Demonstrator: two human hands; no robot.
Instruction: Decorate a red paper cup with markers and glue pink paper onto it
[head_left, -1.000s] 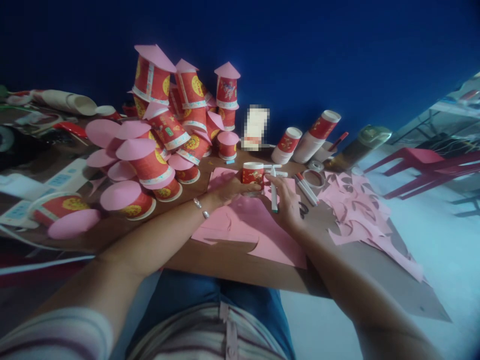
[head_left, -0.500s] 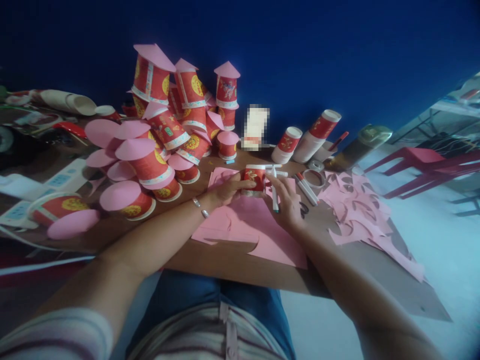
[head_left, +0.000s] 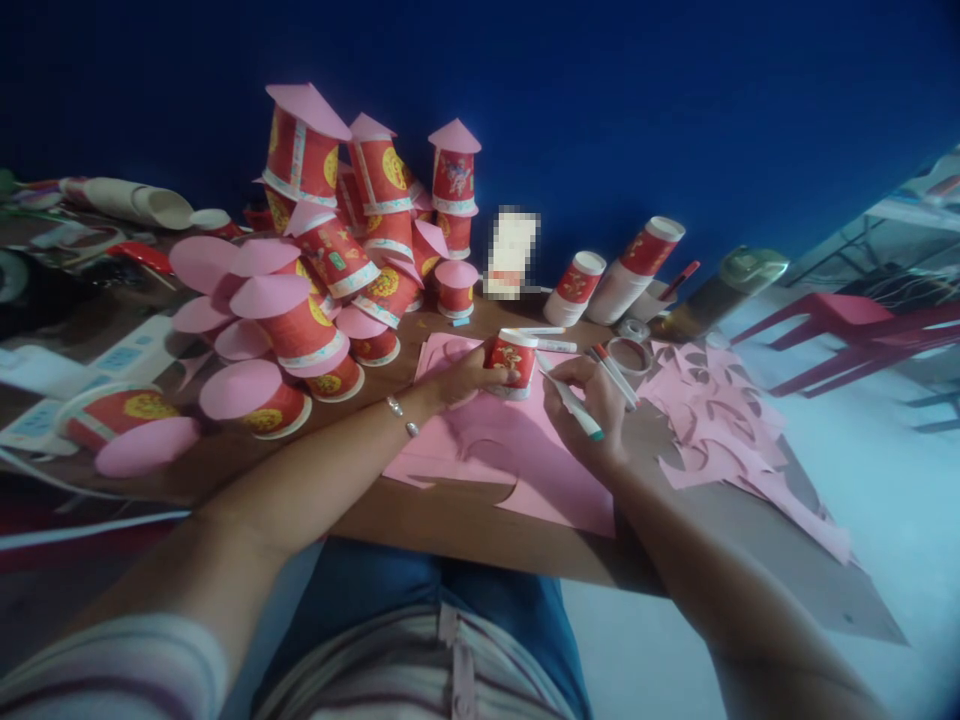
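Gripping a small red paper cup (head_left: 511, 364) just above the pink sheets (head_left: 555, 490) on the bench (head_left: 420, 522), the left hand (head_left: 466, 378) wraps its near side, thumb across the front. The cup looks glossy, with gold figures on red, a white end on top and a pale band round its lower edge; it leans a little. The right hand (head_left: 596, 405) pinches a white marker (head_left: 571, 403) between thumb and fingers, its green end towards me, its narrow end just beside the cup; whether it touches, I can't tell.

The left fingers behind the cup are hidden, and a blurred-out patch covers most of a pale upright thing (head_left: 512, 255) by the wall. Dark clutter (head_left: 45, 290) at far left is cut off and hard to read.

Towards the back, a short stack of nested cups (head_left: 574, 288) leans near a taller stack (head_left: 636, 268). A red pen (head_left: 681, 280) sticks up by a pale container (head_left: 651, 300), in it or behind it, I can't say.
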